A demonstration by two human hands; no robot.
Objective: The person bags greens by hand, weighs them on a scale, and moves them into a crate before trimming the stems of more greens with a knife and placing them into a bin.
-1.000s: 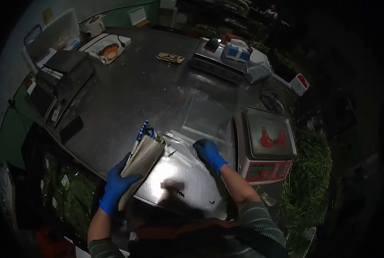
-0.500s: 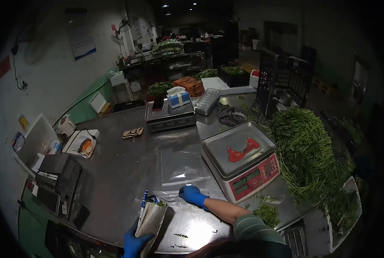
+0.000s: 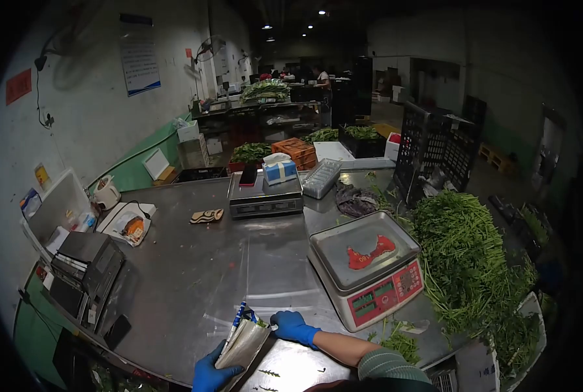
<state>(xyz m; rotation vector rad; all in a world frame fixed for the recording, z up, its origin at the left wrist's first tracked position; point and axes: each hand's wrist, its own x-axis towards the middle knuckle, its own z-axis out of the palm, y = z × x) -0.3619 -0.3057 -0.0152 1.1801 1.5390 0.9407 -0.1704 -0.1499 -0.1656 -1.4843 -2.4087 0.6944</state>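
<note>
My left hand (image 3: 214, 370), in a blue glove, is wrapped round a pale, greyish packet (image 3: 246, 345) tilted up at the table's front edge. Green leaf tips and a blue-and-white strip (image 3: 238, 316) stick out of its upper end. Close beside that end is my right hand (image 3: 295, 326), also blue-gloved, with fingers pinched together. A small pale bit shows at its fingertips; what it is I cannot make out. Clear plastic film (image 3: 265, 302) lies flat on the metal table (image 3: 174, 281) beyond my hands.
At the right stands a red-and-white scale (image 3: 363, 271) with a red scrap (image 3: 370, 251) on its pan. Leafy greens (image 3: 464, 255) are heaped beyond it. Another scale (image 3: 265, 199) carries a tissue pack (image 3: 279, 171). A black crate (image 3: 435, 147) stands behind.
My right hand has come in from the plastic film to the packet's upper end. The left hand and packet have shifted slightly right. The view has tilted up a little.
</note>
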